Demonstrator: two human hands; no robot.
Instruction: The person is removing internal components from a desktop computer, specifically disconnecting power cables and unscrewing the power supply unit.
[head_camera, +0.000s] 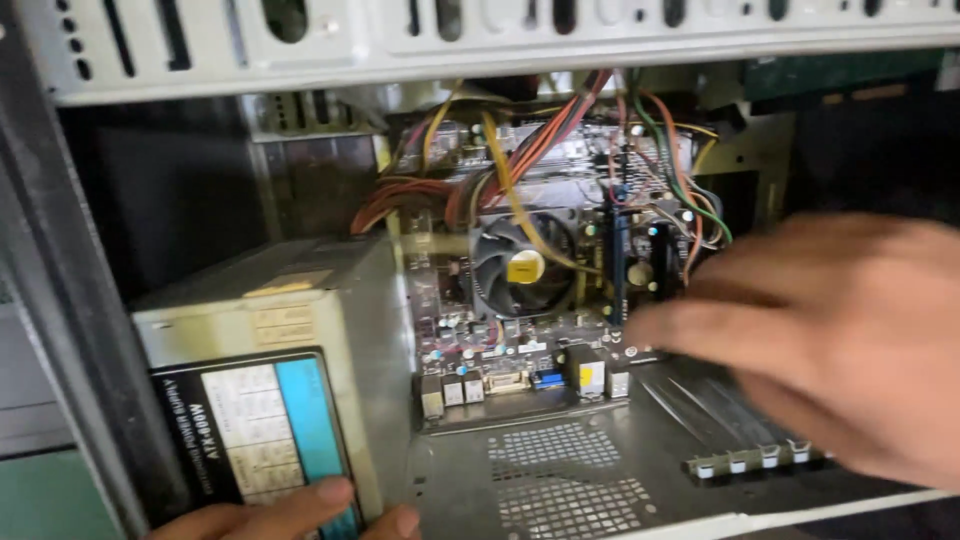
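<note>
- Head view: the right hand (810, 335), blurred, fingers stretched out flat and holding nothing, points left toward the motherboard (540, 290); its fingertips sit just right of the cooler fan (522, 266), beside the upright memory stick (618, 262).
- The left hand (290, 517), well below-left of the fan, presses its fingers on the power supply (275, 400) label edge.

The right hand (830, 330) is seen large and motion-blurred at the right of the view, held with the back turned upward and the fingers (700, 335) extended leftward, loosely together and closed on nothing. Of the left hand (290, 515) only a few fingertips are shown at the bottom edge, laid flat and pointing rightward; the wrist and arm are cut off by the frame.
</note>
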